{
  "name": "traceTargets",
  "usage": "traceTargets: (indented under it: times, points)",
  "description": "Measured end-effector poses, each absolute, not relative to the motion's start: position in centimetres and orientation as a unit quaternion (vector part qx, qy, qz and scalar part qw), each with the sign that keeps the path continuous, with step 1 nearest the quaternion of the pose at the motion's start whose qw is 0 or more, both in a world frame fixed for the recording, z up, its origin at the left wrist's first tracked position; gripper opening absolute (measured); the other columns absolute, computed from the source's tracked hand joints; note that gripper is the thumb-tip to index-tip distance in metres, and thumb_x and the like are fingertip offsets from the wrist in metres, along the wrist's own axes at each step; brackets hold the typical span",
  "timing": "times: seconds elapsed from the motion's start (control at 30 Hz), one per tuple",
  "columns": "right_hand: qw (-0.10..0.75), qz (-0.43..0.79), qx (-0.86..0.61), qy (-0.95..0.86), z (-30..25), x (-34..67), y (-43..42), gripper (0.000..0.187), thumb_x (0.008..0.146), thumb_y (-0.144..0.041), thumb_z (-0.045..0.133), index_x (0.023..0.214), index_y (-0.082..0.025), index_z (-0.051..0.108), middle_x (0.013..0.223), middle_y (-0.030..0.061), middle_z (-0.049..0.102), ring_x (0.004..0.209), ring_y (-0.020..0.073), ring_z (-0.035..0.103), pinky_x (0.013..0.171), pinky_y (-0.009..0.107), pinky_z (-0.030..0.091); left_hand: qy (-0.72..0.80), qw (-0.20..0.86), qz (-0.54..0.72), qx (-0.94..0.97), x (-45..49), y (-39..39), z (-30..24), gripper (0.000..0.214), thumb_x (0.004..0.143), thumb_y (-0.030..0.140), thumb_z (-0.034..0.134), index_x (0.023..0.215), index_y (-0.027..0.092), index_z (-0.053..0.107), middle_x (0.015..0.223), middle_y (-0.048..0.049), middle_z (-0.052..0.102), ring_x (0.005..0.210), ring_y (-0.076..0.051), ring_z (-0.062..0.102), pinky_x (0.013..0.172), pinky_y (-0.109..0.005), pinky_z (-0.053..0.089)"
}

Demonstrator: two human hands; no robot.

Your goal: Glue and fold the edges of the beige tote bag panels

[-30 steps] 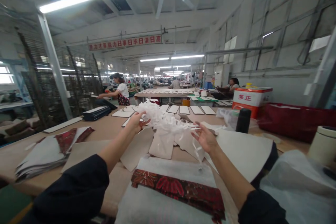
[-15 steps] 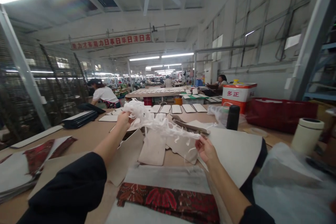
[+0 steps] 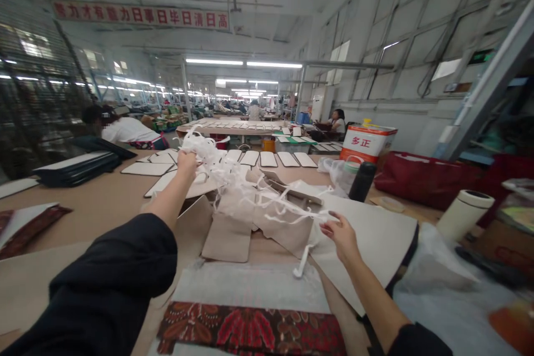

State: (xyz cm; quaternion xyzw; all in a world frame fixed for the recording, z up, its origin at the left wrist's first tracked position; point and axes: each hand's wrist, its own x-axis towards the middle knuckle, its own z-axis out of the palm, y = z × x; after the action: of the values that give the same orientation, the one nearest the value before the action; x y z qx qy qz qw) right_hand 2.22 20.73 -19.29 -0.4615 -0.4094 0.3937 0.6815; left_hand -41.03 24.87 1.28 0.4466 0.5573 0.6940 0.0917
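Observation:
A loose tangle of narrow white strips (image 3: 233,178) hangs across the middle of the table. My left hand (image 3: 187,164) is closed around its upper left end. At the right end, strip tips reach the fingers of my right hand (image 3: 340,235), whose thumb and fingers look slightly apart. One short strip (image 3: 302,261) dangles or falls below that hand; I cannot tell which. Under the tangle lie several beige cut panels (image 3: 227,238). Nearest to me is a dark red flower-patterned fabric piece (image 3: 250,327) with a whitish sheet (image 3: 246,289) behind it.
White dark-edged panels (image 3: 287,159) line the table's far side. Dark stacked panels (image 3: 79,167) sit left. At right are a large pale sheet (image 3: 367,233), a black bottle (image 3: 362,182), a cream tumbler (image 3: 465,214), a red bag (image 3: 421,181) and a plastic bag (image 3: 442,289). Co-workers sit farther back.
The strips, stretched between both hands before, now hang looser with curled ends on the right. My right fingers have loosened. The view has shifted, and the co-worker at left leans lower.

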Motion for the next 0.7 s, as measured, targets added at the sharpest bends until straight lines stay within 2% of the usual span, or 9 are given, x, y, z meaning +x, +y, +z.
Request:
traceTargets:
  times: [0.13, 0.2, 0.27, 0.33, 0.43, 0.5, 0.57, 0.63, 0.7]
  points:
    - [0.629, 0.31, -0.487, -0.521, -19.1, 0.5, 21.7, 0.039, 0.07, -0.033, 0.054, 0.106, -0.017, 0.05, 0.072, 0.0007, 0.061, 0.075, 0.0206, 0.063, 0.066, 0.037, 0.053, 0.657, 0.089, 0.528, 0.53, -39.9, 25.1, -1.7, 0.025, 0.081, 0.027, 0.058, 0.095, 0.007, 0.057, 0.097, -0.0105, 0.061, 0.092, -0.022, 0.055, 0.081, -0.041, 0.044]
    - [0.598, 0.249, -0.5, -0.575, -19.0, -0.2, 21.8, 0.032, 0.072, -0.031, 0.052, 0.1, -0.016, 0.054, 0.081, 0.0057, 0.062, 0.082, 0.0231, 0.06, 0.072, 0.041, 0.051, 0.676, 0.043, 0.469, 0.566, -38.7, 24.7, -2.7, 0.025, 0.078, 0.019, 0.059, 0.095, 0.001, 0.055, 0.103, -0.0182, 0.059, 0.107, -0.031, 0.046, 0.091, -0.05, 0.033]
    - [0.562, 0.186, -0.503, -0.63, -18.8, -0.6, 21.5, 0.025, 0.072, -0.027, 0.05, 0.093, -0.017, 0.059, 0.092, 0.0098, 0.061, 0.092, 0.026, 0.055, 0.081, 0.046, 0.045, 0.669, -0.012, 0.424, 0.611, -37.1, 24.0, -3.4, 0.03, 0.079, 0.013, 0.052, 0.106, -0.001, 0.051, 0.118, -0.0216, 0.052, 0.121, -0.035, 0.031, 0.098, -0.056, 0.019]
    - [0.52, 0.133, -0.495, -0.683, -18.6, -1.1, 20.7, 0.022, 0.073, -0.022, 0.05, 0.091, -0.018, 0.061, 0.101, 0.0112, 0.06, 0.102, 0.0277, 0.05, 0.091, 0.049, 0.037, 0.634, -0.051, 0.379, 0.672, -35.0, 23.2, -4.4, 0.036, 0.08, 0.012, 0.048, 0.115, 0.006, 0.048, 0.128, -0.0172, 0.046, 0.127, -0.031, 0.024, 0.102, -0.053, 0.012]
    - [0.453, 0.084, -0.472, -0.752, -18.5, -2.2, 19.3, 0.025, 0.073, -0.016, 0.052, 0.095, -0.022, 0.062, 0.108, 0.0092, 0.059, 0.11, 0.0273, 0.045, 0.1, 0.048, 0.025, 0.561, -0.054, 0.306, 0.768, -30.9, 21.5, -7.8, 0.039, 0.074, 0.021, 0.057, 0.113, 0.02, 0.053, 0.125, -0.0079, 0.051, 0.123, -0.025, 0.034, 0.104, -0.043, 0.02]
    - [0.416, 0.067, -0.458, -0.783, -18.6, -3.3, 18.8, 0.024, 0.075, -0.013, 0.051, 0.092, -0.024, 0.063, 0.105, 0.0076, 0.061, 0.11, 0.0249, 0.045, 0.103, 0.045, 0.021, 0.518, -0.036, 0.271, 0.81, -27.7, 20.1, -11.2, 0.049, 0.066, 0.029, 0.067, 0.113, 0.025, 0.054, 0.124, -0.0045, 0.054, 0.12, -0.025, 0.039, 0.103, -0.041, 0.025]
    - [0.395, 0.06, -0.454, -0.797, -18.6, -4.4, 18.9, 0.019, 0.077, -0.012, 0.048, 0.082, -0.022, 0.063, 0.092, 0.0074, 0.064, 0.103, 0.0232, 0.049, 0.103, 0.043, 0.02, 0.477, 0.0, 0.239, 0.846, -24.4, 18.6, -14.5, 0.065, 0.063, 0.033, 0.07, 0.123, 0.024, 0.046, 0.13, -0.0067, 0.048, 0.124, -0.026, 0.036, 0.105, -0.044, 0.022]
    - [0.388, 0.065, -0.458, -0.797, -18.3, -5.5, 19.4, 0.018, 0.078, -0.014, 0.046, 0.072, -0.021, 0.061, 0.078, 0.007, 0.064, 0.092, 0.0227, 0.054, 0.1, 0.042, 0.026, 0.481, 0.035, 0.244, 0.842, -21.3, 17.6, -17.0, 0.077, 0.064, 0.035, 0.069, 0.132, 0.02, 0.035, 0.136, -0.0095, 0.042, 0.126, -0.026, 0.034, 0.106, -0.044, 0.022]
    - [0.392, 0.088, -0.461, -0.791, -17.6, -6.1, 19.9, 0.016, 0.078, -0.02, 0.048, 0.068, -0.02, 0.061, 0.071, 0.0052, 0.064, 0.078, 0.0213, 0.057, 0.088, 0.039, 0.037, 0.512, 0.054, 0.257, 0.818, -18.8, 17.5, -18.2, 0.075, 0.07, 0.038, 0.063, 0.134, 0.017, 0.03, 0.135, -0.0114, 0.043, 0.123, -0.024, 0.039, 0.102, -0.041, 0.029]
